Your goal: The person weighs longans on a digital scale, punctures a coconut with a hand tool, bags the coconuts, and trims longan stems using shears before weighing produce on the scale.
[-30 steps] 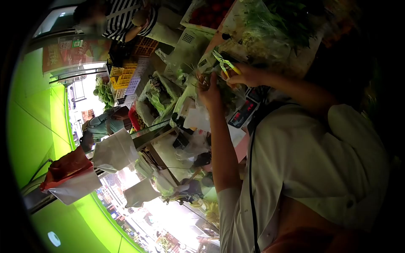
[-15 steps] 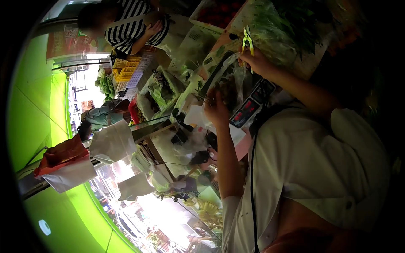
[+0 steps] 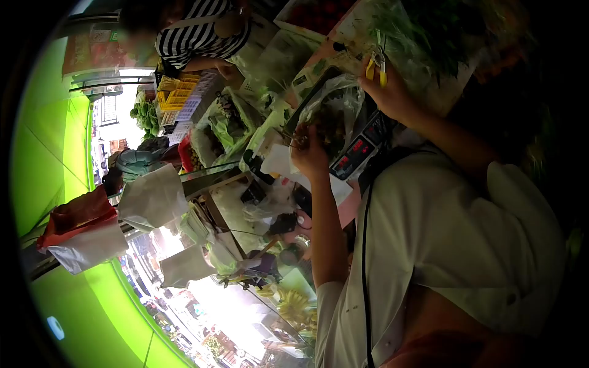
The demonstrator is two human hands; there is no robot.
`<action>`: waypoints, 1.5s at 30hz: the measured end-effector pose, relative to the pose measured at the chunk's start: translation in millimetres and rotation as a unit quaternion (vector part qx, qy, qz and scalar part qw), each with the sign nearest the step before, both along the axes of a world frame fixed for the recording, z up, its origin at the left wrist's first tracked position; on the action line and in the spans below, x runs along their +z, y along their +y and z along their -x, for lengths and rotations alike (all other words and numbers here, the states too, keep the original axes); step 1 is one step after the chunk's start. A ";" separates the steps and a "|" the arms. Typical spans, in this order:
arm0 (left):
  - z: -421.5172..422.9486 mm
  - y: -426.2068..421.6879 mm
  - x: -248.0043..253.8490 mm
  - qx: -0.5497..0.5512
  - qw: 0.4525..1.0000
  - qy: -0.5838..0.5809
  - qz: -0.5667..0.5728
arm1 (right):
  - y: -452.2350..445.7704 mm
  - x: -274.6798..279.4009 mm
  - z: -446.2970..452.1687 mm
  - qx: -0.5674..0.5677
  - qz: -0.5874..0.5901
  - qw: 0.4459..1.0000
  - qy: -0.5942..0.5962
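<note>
My right hand (image 3: 389, 92) grips yellow-handled shears (image 3: 377, 67), their metal tips pointing up in the picture, over the produce-covered table. Lower and to the left, my left hand (image 3: 310, 156) has its fingers curled at the edge of a clear plastic bag (image 3: 350, 92). Something small and dark is at its fingertips, too dim to make out. Dark brownish produce (image 3: 331, 126) lies in the bag. Beside the bag is a black scale (image 3: 353, 158) with red digits lit.
Leafy greens (image 3: 438, 37) in plastic lie beyond my right hand. A white box of red produce (image 3: 313, 15) stands at the top. A person in a striped shirt (image 3: 202, 34) is across the table, near yellow crates (image 3: 178, 92). Bags (image 3: 153, 196) hang at the left.
The shears moved away from my left hand, toward the upper right. My left hand came down toward the bag, then shifted slightly. The striped-shirt person's arm lowered. More of the bag shows.
</note>
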State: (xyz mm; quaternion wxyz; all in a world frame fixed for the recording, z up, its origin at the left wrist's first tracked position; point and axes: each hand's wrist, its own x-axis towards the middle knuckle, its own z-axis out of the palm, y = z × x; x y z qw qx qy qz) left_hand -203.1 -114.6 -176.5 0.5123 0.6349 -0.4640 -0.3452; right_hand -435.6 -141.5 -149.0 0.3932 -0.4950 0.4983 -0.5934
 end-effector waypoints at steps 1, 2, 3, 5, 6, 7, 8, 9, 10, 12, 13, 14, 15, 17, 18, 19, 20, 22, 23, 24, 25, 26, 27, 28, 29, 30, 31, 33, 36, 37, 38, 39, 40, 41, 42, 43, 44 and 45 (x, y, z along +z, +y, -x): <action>-1.1 0.8 0.3 -0.003 1.000 -0.003 -0.006 | 15.9 19.7 -3.4 -0.003 -0.006 1.000 -0.003; -0.4 0.0 3.6 -0.010 0.999 -0.021 -0.022 | 31.5 40.6 -5.6 0.077 0.030 0.996 0.023; 0.3 0.2 7.2 -0.018 0.998 -0.040 -0.037 | 43.7 52.0 -11.2 0.156 0.067 0.984 0.048; 3.8 1.8 12.7 -0.034 0.997 -0.046 -0.045 | 55.3 49.7 -29.0 0.293 0.078 0.952 0.036; 6.4 -0.1 13.8 -0.045 0.997 -0.047 -0.049 | 53.5 40.0 -35.7 0.353 0.010 0.933 0.076; 5.1 -3.8 6.2 -0.056 0.996 -0.048 -0.047 | 50.7 25.4 -42.0 0.411 -0.058 0.902 0.116; -1.7 -6.7 -9.3 -0.033 0.998 0.031 -0.044 | 45.5 8.5 -46.0 0.402 -0.059 0.906 0.115; -6.3 -7.6 -16.8 -0.006 0.993 0.110 -0.042 | 36.6 -11.5 -50.0 0.415 -0.204 0.883 0.089; -5.2 -5.5 -10.9 -0.016 0.989 0.142 -0.042 | 25.2 -33.6 -54.2 0.422 -0.343 0.837 0.059; -8.4 -2.4 -9.5 -0.026 0.990 0.139 -0.026 | 2.6 -98.9 -50.4 0.345 -0.355 0.867 -0.063; -12.6 1.8 -9.8 -0.036 0.990 0.135 -0.010 | -3.1 -76.7 -36.1 0.306 -0.376 0.868 -0.107; -15.0 3.7 -10.0 -0.031 0.990 0.134 -0.012 | -9.9 -48.1 -19.2 0.264 -0.395 0.867 -0.148; -15.8 3.6 -10.4 -0.051 0.994 0.095 -0.001 | -16.3 -48.3 -12.9 0.268 -0.396 0.866 -0.147; -17.9 3.3 -14.2 -0.067 0.996 0.055 0.006 | -21.6 -46.3 -5.4 0.283 -0.386 0.874 -0.080; -18.5 1.4 -17.1 -0.070 0.995 0.069 0.012 | -18.1 -41.4 -3.2 0.346 -0.407 0.844 -0.055; -19.2 -0.4 -19.3 -0.075 0.993 0.083 0.020 | -12.4 -36.3 -5.5 0.347 -0.407 0.843 -0.056; -19.0 -0.8 -18.7 -0.075 0.993 0.083 0.020 | -4.5 -31.0 -9.2 0.415 -0.439 0.794 -0.067; -16.3 -0.9 -14.6 -0.071 0.995 0.067 -0.003 | 9.7 -20.0 -19.9 0.494 -0.494 0.712 -0.072; -14.4 -1.3 -13.1 -0.073 0.995 0.067 -0.004 | 10.3 -22.4 -25.1 0.492 -0.495 0.712 -0.073; -12.6 -1.2 -11.5 -0.073 0.995 0.069 -0.008 | 10.6 -29.6 -32.2 0.502 -0.491 0.709 -0.061; -12.5 -0.5 -11.1 -0.074 0.995 0.070 -0.012 | 10.2 -32.3 -37.6 0.513 -0.486 0.706 -0.048; -12.3 0.2 -10.8 -0.075 0.995 0.069 -0.014 | 8.9 -35.0 -40.4 0.512 -0.486 0.706 -0.051; -12.1 0.7 -10.9 -0.085 0.992 0.090 -0.017 | 7.4 -35.3 -43.0 0.512 -0.479 0.712 -0.033; -12.0 1.2 -10.9 -0.095 0.989 0.111 -0.020 | 6.4 -35.5 -45.4 0.511 -0.472 0.718 -0.014; -13.2 1.2 -13.7 -0.096 0.989 0.110 -0.021 | 5.5 -36.1 -47.5 0.511 -0.472 0.718 -0.017; -14.0 0.3 -16.7 -0.104 0.989 0.108 -0.014 | 4.1 -36.6 -48.9 0.509 -0.463 0.726 -0.003; -15.3 -0.7 -19.4 -0.112 0.988 0.107 -0.007 | 2.7 -36.7 -49.9 0.506 -0.454 0.733 0.011; -18.1 -2.3 -20.4 -0.119 0.990 0.077 -0.006 | 1.5 -31.3 -50.0 0.497 -0.456 0.737 0.027; -20.4 -3.4 -19.4 -0.136 0.990 0.044 -0.004 | -1.8 -42.8 -51.1 0.499 -0.448 0.738 0.071; -20.7 -3.9 -18.8 -0.146 0.988 0.042 -0.001 | -2.9 -49.5 -51.5 0.510 -0.437 0.734 0.099; -22.2 -4.7 -20.3 -0.147 0.988 0.041 -0.001 | -2.5 -48.1 -51.4 0.510 -0.437 0.735 0.097; -23.8 -5.3 -21.7 -0.148 0.989 0.032 -0.001 | -1.0 -47.0 -51.2 0.493 -0.391 0.756 0.180; -24.9 -6.1 -23.4 -0.148 0.989 0.025 -0.001 | 0.2 -45.6 -51.1 0.471 -0.341 0.770 0.261; -21.7 -6.4 -20.6 -0.150 0.988 0.025 0.000 | 1.2 -45.5 -49.2 0.470 -0.341 0.772 0.261; -17.5 -5.0 -17.8 -0.124 0.991 0.051 -0.004 | 3.5 -46.5 -45.7 0.470 -0.351 0.767 0.260; -14.3 -3.8 -14.6 -0.096 0.992 0.076 -0.008 | 5.9 -48.0 -42.5 0.470 -0.360 0.763 0.259; -13.0 -3.7 -13.9 -0.096 0.993 0.075 -0.006 | 9.3 -53.3 -40.3 0.471 -0.358 0.764 0.259; -12.1 -3.3 -13.5 -0.086 0.993 0.079 -0.004 | 13.8 -60.1 -39.2 0.462 -0.418 0.764 0.168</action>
